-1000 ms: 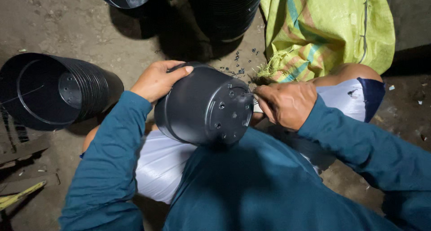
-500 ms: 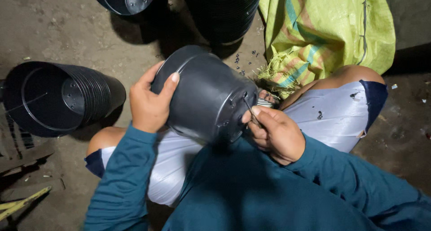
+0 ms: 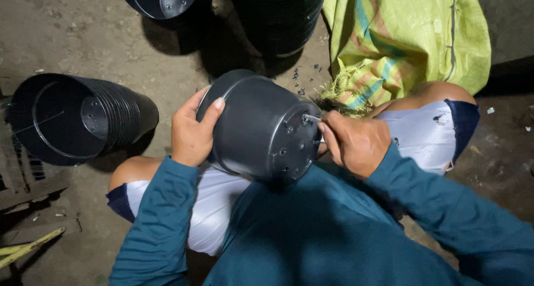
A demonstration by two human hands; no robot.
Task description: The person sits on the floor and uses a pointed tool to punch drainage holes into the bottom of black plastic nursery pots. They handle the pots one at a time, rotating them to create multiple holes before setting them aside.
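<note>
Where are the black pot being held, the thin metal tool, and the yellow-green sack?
black pot (image 3: pixel 253 127), head view, its side wall
metal tool (image 3: pixel 311 118), head view, its tip
yellow-green sack (image 3: pixel 406 35), head view, its middle

Single head camera, looking steeply down, close over lap

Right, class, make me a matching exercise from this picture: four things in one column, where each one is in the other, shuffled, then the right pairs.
1. left hand
2. right hand
3. stack of pots
4. woven sack

A. lying on its side on the floor, far left
B. on the held pot's side wall
C. top right, yellow-green
D. at the held pot's base, pinching a thin metal tool

Pairs: 1-B, 2-D, 3-A, 4-C
</note>
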